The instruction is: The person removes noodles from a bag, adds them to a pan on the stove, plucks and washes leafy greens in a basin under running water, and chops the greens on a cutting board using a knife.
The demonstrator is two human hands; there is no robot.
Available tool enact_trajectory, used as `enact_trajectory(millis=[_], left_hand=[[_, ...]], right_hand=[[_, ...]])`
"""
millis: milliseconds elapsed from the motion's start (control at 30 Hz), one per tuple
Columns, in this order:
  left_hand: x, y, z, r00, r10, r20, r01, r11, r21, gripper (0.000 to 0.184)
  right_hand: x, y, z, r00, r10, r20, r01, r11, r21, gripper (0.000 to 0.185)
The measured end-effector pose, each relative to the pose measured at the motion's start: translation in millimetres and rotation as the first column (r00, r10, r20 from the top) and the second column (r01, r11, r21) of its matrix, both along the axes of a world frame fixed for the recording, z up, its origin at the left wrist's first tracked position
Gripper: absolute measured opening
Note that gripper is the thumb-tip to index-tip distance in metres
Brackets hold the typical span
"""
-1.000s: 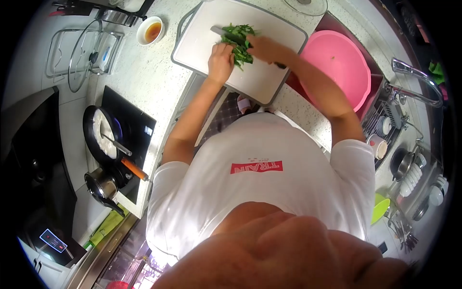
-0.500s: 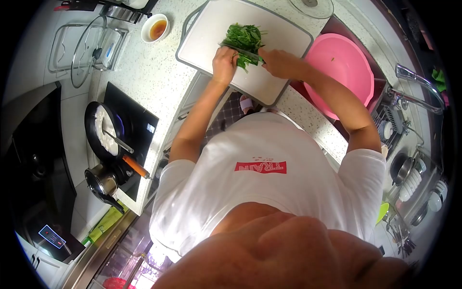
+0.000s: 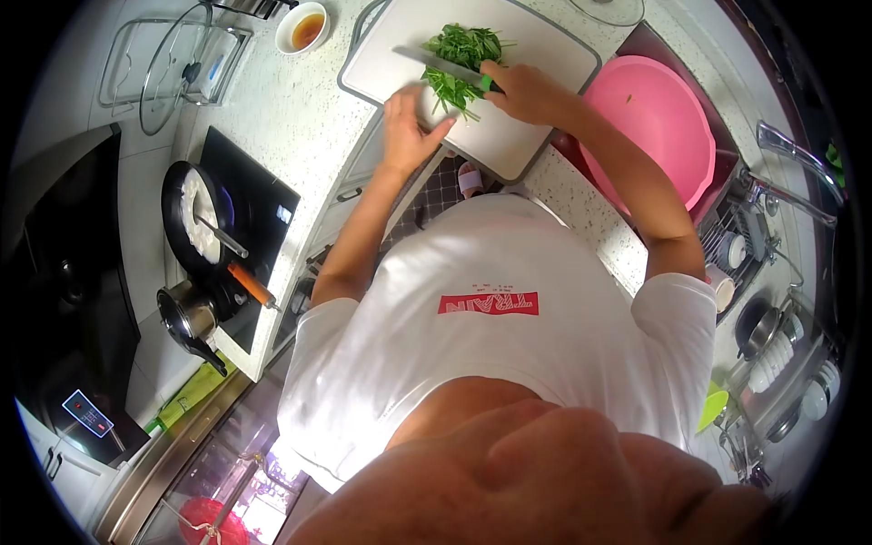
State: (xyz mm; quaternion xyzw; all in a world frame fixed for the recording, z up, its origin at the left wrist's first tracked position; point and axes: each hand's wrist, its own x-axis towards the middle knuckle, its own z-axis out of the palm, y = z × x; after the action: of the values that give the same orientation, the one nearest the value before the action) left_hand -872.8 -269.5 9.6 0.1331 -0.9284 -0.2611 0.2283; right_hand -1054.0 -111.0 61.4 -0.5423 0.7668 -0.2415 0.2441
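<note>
A white cutting board (image 3: 536, 118) with a grey rim bears a pile of chopped leafy greens (image 3: 461, 44). My right hand (image 3: 527, 93) grips a kitchen knife (image 3: 445, 65) by its green handle, its blade pointing left across the greens. Some leaves and stems lie on the near side of the blade. Off the greens, at the board's near-left edge, is my left hand (image 3: 409, 136), with its thumb spread away from the fingers and nothing in it.
A pink basin (image 3: 649, 127) sits in the sink to the right, by the faucet (image 3: 790, 150). A white bowl of brown liquid (image 3: 304, 29) stands left of the board. On the stove are a frying pan (image 3: 177, 241) with white contents and a pot (image 3: 188, 309).
My left hand has come off the greens, moving down and left, and its fingers have opened. The knife now lies across the greens with more of its blade showing. The view has shifted slightly.
</note>
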Motion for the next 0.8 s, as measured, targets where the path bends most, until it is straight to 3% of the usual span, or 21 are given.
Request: enact_trajectory(millis=[33, 133, 167, 233, 267, 333, 500, 533, 600, 633, 733, 800], left_hand=[[1.1, 4.0, -1.8, 0.997, 0.07, 0.025, -0.071, 0.996, 0.046, 0.053], [-2.1, 17.7, -13.1, 0.979, 0.196, 0.053, -0.202, 0.97, 0.135, 0.05], [-5.7, 21.1, -14.3, 0.983, 0.181, 0.026, -0.182, 0.982, 0.043, 0.043], [-11.4, 24.6, -27.5, 0.971, 0.191, 0.141, -0.202, 0.978, 0.062, 0.037], [-13.6, 26.3, -33.0, 0.961, 0.194, 0.198, -0.211, 0.975, 0.07, 0.034], [-16.8, 26.5, -42.0, 0.969, 0.221, 0.114, -0.226, 0.973, 0.042, 0.024], [-18.7, 24.6, -52.0, 0.98, 0.197, 0.027, -0.196, 0.98, -0.01, 0.019], [-14.3, 27.5, -50.3, 0.971, 0.221, 0.086, -0.227, 0.972, 0.062, 0.018], [-15.6, 32.3, -22.3, 0.95, 0.242, 0.199, -0.28, 0.941, 0.19, 0.016], [-21.7, 32.0, -18.4, 0.952, 0.256, 0.167, -0.278, 0.952, 0.126, 0.016], [-27.6, 37.0, -23.0, 0.958, 0.272, 0.093, -0.272, 0.962, -0.004, 0.019], [-32.0, 26.2, -37.1, 0.972, 0.23, 0.047, -0.229, 0.973, -0.036, 0.023]], right_hand=[[2.5, 1.2, 5.4, 0.999, 0.036, -0.037, -0.036, 0.999, -0.005, 0.025], [12.4, 9.4, 7.6, 0.992, 0.114, -0.053, -0.101, 0.973, 0.206, 0.029], [11.4, 12.2, 3.0, 0.988, 0.14, -0.073, -0.122, 0.972, 0.203, 0.027], [8.8, 18.3, -7.1, 0.975, 0.191, -0.112, -0.166, 0.965, 0.201, 0.023], [9.4, 18.9, -6.4, 0.978, 0.183, -0.101, -0.159, 0.966, 0.206, 0.022], [9.6, 19.2, -3.8, 0.984, 0.16, -0.082, -0.14, 0.967, 0.212, 0.022], [18.0, 7.0, -44.6, 0.998, 0.057, -0.01, -0.057, 0.998, 0.04, 0.024], [18.2, 5.9, -48.8, 0.998, 0.061, -0.003, -0.061, 0.998, 0.001, 0.025], [9.1, 4.1, -29.0, 0.992, 0.002, 0.122, -0.027, 0.979, 0.203, 0.032], [2.9, 3.2, -18.6, 0.983, -0.04, 0.177, -0.015, 0.953, 0.301, 0.036], [2.8, 13.5, -8.3, 0.999, 0.027, -0.023, -0.024, 0.994, 0.104, 0.038], [3.1, 19.2, 1.6, 0.999, 0.03, -0.03, -0.025, 0.988, 0.154, 0.039]])
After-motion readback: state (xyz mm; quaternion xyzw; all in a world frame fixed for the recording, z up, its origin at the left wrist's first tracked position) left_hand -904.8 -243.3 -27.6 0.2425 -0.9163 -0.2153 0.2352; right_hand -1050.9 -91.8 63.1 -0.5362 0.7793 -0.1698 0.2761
